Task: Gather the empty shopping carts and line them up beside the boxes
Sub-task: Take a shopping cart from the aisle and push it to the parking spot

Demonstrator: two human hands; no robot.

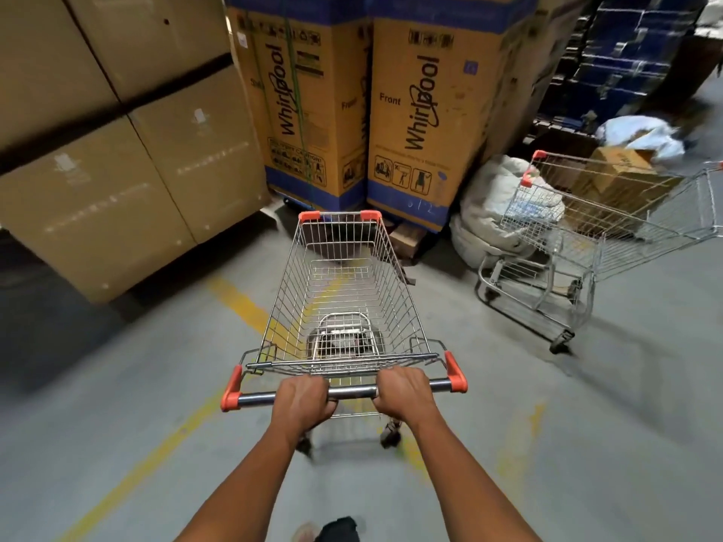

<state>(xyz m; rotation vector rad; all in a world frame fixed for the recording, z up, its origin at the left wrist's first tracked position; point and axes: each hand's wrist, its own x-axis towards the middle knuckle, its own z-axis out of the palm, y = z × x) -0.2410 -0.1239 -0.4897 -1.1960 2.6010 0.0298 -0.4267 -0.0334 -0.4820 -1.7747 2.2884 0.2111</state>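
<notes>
Two tall cardboard boxes stand at the far centre, each orange-brown with blue bands; the left Whirlpool box (309, 111) carries the word "Whirlpool" running upward, and the right Whirlpool box (430, 111) shows the same brand with the word "Front" beside it and a row of handling pictograms low down; the smaller print is too blurred to read. On the far left are plain brown cartons (117, 150) stacked, with pale labels that cannot be read.

The near shopping cart (344, 299) stands in the centre, its front end close to the Whirlpool boxes; its wire basket holds no goods, and the corners and handle ends have orange plastic caps. The left hand (303, 400) is clamped around the metal handle bar (352, 392), and the right hand (405, 391) is clamped on the same bar, just beside it.

On the right stands a second shopping cart (594, 228), turned at an angle; whether anything lies in its basket I cannot tell. Behind it lie a whitish sack (485, 205) and an open small carton (622, 174). The grey concrete floor (117, 424) has yellow painted lines (238, 303).
</notes>
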